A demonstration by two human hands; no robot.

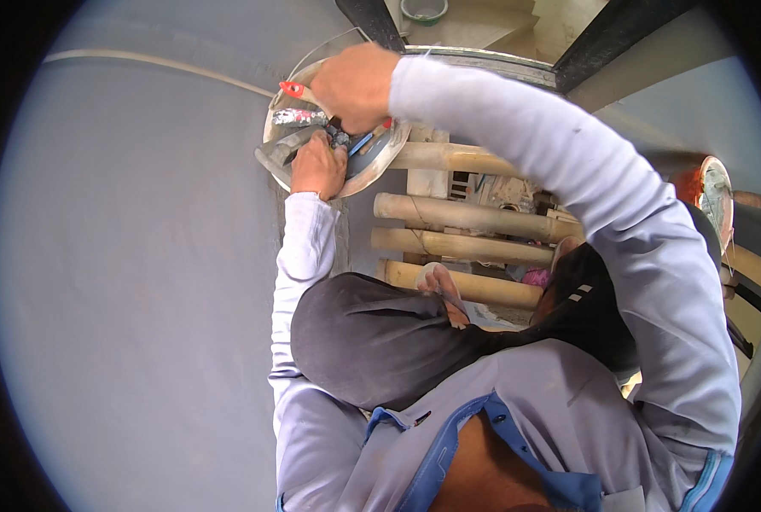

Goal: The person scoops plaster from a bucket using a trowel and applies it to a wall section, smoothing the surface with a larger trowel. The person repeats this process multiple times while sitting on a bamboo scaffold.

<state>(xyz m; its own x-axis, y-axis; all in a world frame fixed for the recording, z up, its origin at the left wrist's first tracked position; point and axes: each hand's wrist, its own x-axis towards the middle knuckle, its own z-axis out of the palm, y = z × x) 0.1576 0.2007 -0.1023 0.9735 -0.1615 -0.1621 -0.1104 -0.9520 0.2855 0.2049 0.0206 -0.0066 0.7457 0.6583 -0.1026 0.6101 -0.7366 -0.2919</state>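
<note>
A round, pale bucket (389,160) stands at the top centre beside the grey wall, full of tools. Over its far rim is my right hand (357,87), its fingers curled down and mostly hidden. A brush-like handle with a red end (293,89) runs beside that hand. My left hand (318,166) is at the near side of the bucket, fingers closed about a small dark piece I cannot make out. Around the hands lie a foil-wrapped roll (299,118), a grey flat tool (276,152) and a blue tool (361,143).
Thick bamboo poles (461,213) form the platform below me, with gaps showing lower clutter. The smooth grey wall (142,256) fills the left. At right hangs a whitish, plaster-smeared container (717,200). A basin (424,8) sits far below, past a window-like ledge (483,60).
</note>
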